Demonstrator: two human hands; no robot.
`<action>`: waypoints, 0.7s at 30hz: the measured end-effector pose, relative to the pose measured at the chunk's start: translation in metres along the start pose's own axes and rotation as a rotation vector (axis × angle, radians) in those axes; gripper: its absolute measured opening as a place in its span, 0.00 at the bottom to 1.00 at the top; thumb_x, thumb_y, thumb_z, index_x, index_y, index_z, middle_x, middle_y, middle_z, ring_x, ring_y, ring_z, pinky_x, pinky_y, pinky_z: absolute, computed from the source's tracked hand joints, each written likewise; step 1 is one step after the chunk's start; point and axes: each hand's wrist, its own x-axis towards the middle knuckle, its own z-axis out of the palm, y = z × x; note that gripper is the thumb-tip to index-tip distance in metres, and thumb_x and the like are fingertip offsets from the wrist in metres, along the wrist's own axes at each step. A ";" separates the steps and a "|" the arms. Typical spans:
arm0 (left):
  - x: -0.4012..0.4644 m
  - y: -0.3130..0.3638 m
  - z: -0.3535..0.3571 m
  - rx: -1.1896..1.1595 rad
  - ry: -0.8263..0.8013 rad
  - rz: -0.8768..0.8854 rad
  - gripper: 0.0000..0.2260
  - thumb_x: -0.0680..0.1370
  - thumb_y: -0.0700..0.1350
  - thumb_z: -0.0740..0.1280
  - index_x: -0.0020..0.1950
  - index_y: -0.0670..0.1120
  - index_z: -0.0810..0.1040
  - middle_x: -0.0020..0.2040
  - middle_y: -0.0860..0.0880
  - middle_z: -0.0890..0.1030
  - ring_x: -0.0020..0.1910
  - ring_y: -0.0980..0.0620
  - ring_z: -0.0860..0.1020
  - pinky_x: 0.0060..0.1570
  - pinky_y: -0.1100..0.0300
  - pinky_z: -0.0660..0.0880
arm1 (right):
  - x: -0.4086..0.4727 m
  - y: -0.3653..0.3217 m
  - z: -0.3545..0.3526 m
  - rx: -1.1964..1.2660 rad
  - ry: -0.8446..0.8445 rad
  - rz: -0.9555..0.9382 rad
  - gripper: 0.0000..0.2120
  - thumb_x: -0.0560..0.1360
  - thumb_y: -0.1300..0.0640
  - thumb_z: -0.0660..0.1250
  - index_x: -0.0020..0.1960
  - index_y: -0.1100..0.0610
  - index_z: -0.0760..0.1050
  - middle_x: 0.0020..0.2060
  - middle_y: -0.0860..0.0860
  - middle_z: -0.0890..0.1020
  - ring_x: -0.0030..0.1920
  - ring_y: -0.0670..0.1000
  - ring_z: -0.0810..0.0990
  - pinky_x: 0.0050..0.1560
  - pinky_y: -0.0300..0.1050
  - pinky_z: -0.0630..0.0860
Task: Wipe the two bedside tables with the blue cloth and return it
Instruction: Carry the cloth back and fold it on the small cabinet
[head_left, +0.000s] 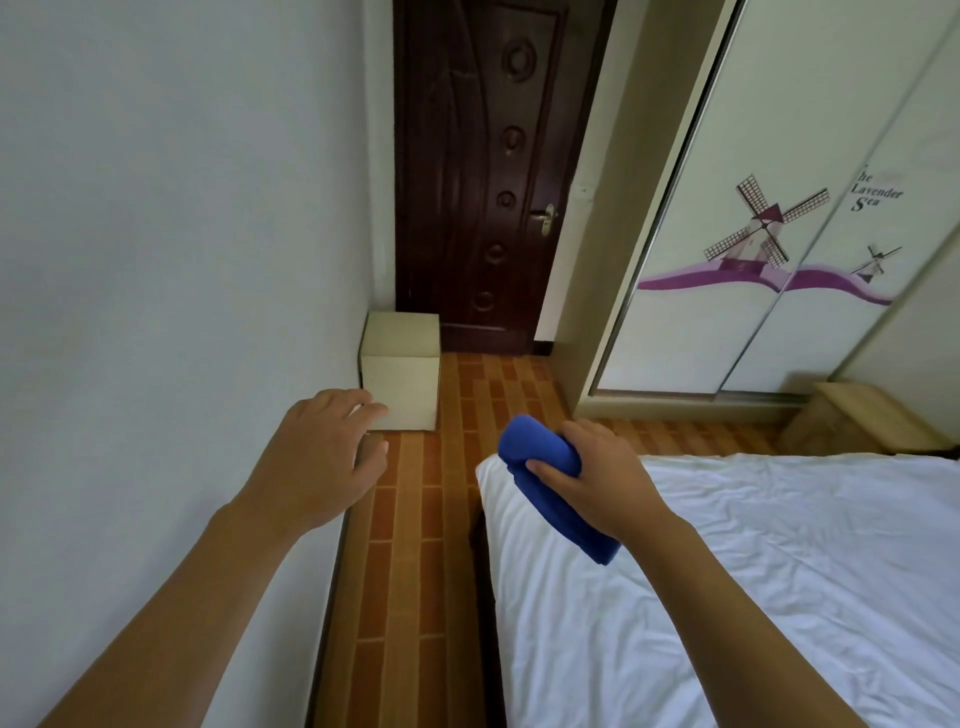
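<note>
Blue cloth, rolled up, sits clenched in the right hand above the near corner of the white bed, while the left hand, empty with fingers loosely spread, hangs over the tiled floor just short of a pale bedside table beyond it.

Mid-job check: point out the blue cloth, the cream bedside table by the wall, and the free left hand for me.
blue cloth (537, 449): head view, on the rolled upper end above the right hand's grip.
cream bedside table (402, 387): head view, on its front face.
left hand (317, 457): head view, on the back of the hand.
</note>
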 end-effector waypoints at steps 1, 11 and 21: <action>0.014 -0.008 0.005 -0.007 -0.004 0.003 0.24 0.80 0.58 0.55 0.72 0.51 0.76 0.73 0.50 0.75 0.73 0.49 0.71 0.74 0.49 0.67 | 0.015 0.002 0.004 -0.007 0.002 0.002 0.11 0.77 0.34 0.65 0.45 0.40 0.70 0.39 0.39 0.75 0.39 0.41 0.76 0.40 0.35 0.67; 0.119 -0.050 0.024 -0.025 -0.010 0.021 0.24 0.79 0.59 0.56 0.71 0.52 0.76 0.72 0.51 0.76 0.71 0.49 0.73 0.72 0.49 0.69 | 0.122 0.024 0.017 -0.027 0.026 0.003 0.12 0.77 0.33 0.64 0.47 0.40 0.70 0.40 0.38 0.75 0.40 0.40 0.75 0.42 0.36 0.67; 0.253 -0.083 0.068 0.006 -0.024 0.018 0.22 0.82 0.58 0.59 0.74 0.53 0.72 0.75 0.53 0.72 0.74 0.51 0.68 0.75 0.50 0.66 | 0.260 0.096 0.048 0.021 0.044 -0.024 0.14 0.78 0.33 0.64 0.50 0.43 0.73 0.42 0.39 0.75 0.41 0.42 0.75 0.46 0.42 0.75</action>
